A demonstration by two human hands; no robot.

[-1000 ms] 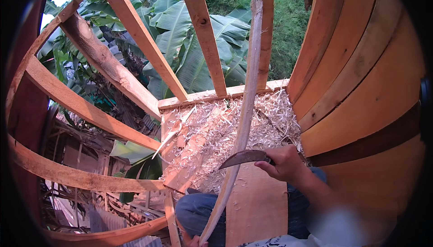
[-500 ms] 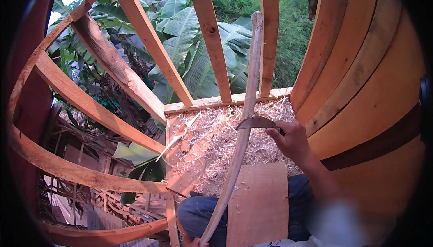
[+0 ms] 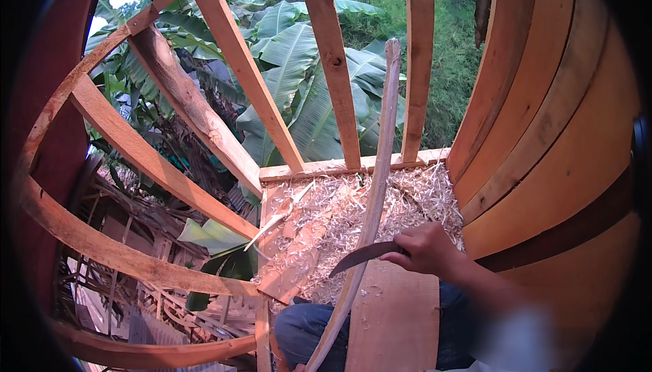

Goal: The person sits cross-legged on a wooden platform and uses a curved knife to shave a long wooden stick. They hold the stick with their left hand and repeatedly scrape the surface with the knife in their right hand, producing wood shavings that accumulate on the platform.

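Observation:
My right hand (image 3: 432, 248) is closed round the handle of a knife (image 3: 360, 258) with a dark, curved blade. The blade lies across a long, slightly bent strip of pale wood (image 3: 375, 195), below its middle. That strip rises from the lower edge, its far end pointing up toward the slats. Only a sliver of my left hand (image 3: 299, 368) shows, closed at the strip's near end and mostly cut off by the frame. Under the strip, a flat wooden board (image 3: 394, 314) rests across my lap.
Curled wood shavings (image 3: 339, 219) cover the floor beyond my knees. A split wood piece (image 3: 278, 214) lies on them at left. Upright wooden slats (image 3: 331, 60) stand in front, and a curved plank wall (image 3: 557, 161) closes the right. Banana leaves (image 3: 292, 66) and scrap timber lie outside.
My right hand has drawn the knife down along the wooden strip toward me, and the blade now slants more. The whole view has shifted slightly, so my left hand shows less.

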